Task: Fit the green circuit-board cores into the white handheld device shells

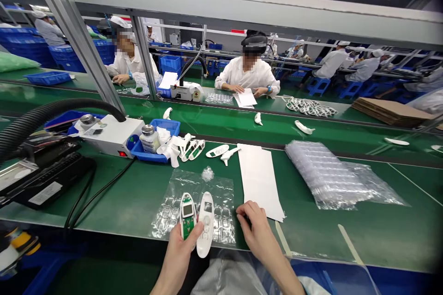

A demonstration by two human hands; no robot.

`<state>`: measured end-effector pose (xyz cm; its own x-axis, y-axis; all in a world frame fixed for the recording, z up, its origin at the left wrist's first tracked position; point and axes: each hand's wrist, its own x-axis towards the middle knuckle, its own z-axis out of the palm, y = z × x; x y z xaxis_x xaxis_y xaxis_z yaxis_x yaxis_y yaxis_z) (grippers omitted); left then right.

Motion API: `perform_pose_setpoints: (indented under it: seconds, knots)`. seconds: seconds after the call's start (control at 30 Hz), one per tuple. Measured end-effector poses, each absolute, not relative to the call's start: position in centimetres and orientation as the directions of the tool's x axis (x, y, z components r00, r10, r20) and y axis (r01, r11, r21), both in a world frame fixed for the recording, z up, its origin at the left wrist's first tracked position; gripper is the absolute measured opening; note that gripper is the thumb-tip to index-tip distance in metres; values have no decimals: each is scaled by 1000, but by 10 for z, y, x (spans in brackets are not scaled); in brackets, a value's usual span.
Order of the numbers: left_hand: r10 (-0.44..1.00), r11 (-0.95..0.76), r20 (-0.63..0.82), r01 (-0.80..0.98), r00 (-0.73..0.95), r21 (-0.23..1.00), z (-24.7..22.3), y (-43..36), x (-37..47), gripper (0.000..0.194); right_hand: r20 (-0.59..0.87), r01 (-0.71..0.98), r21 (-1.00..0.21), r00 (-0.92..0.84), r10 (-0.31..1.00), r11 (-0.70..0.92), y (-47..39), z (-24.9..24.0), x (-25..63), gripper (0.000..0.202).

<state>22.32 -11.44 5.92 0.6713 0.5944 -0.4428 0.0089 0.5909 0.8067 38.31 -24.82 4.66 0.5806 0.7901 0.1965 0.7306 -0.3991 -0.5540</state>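
My left hand [182, 244] grips two halves of a handheld device side by side. One is a white shell with a green circuit board and small screen [188, 214]; the other is a white cover [205, 235] with a window and round openings, tilted beside it. Beneath them lies a clear plastic blister sheet [224, 221]. To its right, my right hand [256, 228] hovers with thumb and fingertips drawn together; anything between them is too small to make out. White paper sheets [259, 179] lie just beyond that hand.
A blue bin [152, 154] holds a metal-topped bottle [148, 138]; white device parts [195, 149] lie beside it. At left stand a white box [112, 133] and black hose [62, 110]. Stacked clear trays [321, 173] lie right. Beyond the green conveyor [221, 124], co-workers sit.
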Motion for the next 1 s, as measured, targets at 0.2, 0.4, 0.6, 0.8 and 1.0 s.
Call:
perform_pose_setpoints:
  seconds: [0.2,0.4,0.6,0.8,1.0]
  knots:
    - [699,642,-571,-24,431,767,58,-99,196,51,178,735,-550,566,805,-396,-228,42,386,13]
    - [704,671,-591,-96,394,735,54,-90,190,55,113,704,-556,590,799,-442,-223,39,386,14]
    - [759,528,-499,52,417,847,64,-107,198,47,223,670,-676,582,782,-306,-232,35,379,20]
    - [781,424,-445,152,439,893,62,-125,211,44,242,533,-812,678,694,-238,-239,66,371,21]
    - [815,283,-322,154,481,947,53,-133,215,39,151,527,-820,575,804,-224,-219,93,352,20]
